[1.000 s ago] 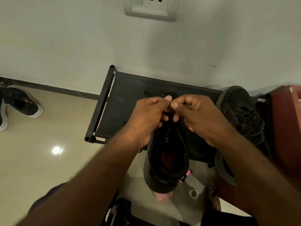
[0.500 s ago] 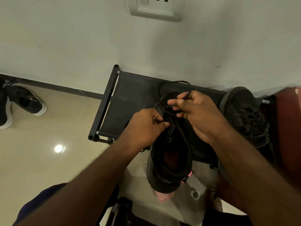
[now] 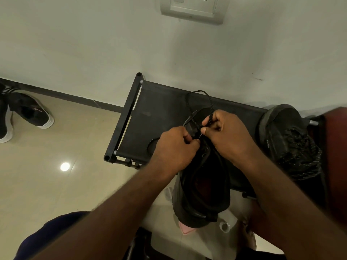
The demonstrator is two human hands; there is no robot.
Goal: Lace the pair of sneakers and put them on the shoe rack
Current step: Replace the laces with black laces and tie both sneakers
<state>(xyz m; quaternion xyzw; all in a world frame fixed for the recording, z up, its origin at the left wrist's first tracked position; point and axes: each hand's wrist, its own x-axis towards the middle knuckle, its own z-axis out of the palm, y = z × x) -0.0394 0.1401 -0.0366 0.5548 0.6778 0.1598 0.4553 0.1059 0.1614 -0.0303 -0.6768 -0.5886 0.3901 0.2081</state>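
While your left hand grips the sneaker, toe pointing away, your right hand pinches the lace just beside it; thread with the right.

Matt black cloth shelf on shoe rack, smooth black tube frame, metal or plastic unclear. Matt black cloth-like upper on held sneaker. Braided cord lace, black with pale flecks. Rough knit-like matt surface on second sneaker. Glossy beige tile floor. Smooth matt painted wall. Smooth white plastic socket plate.
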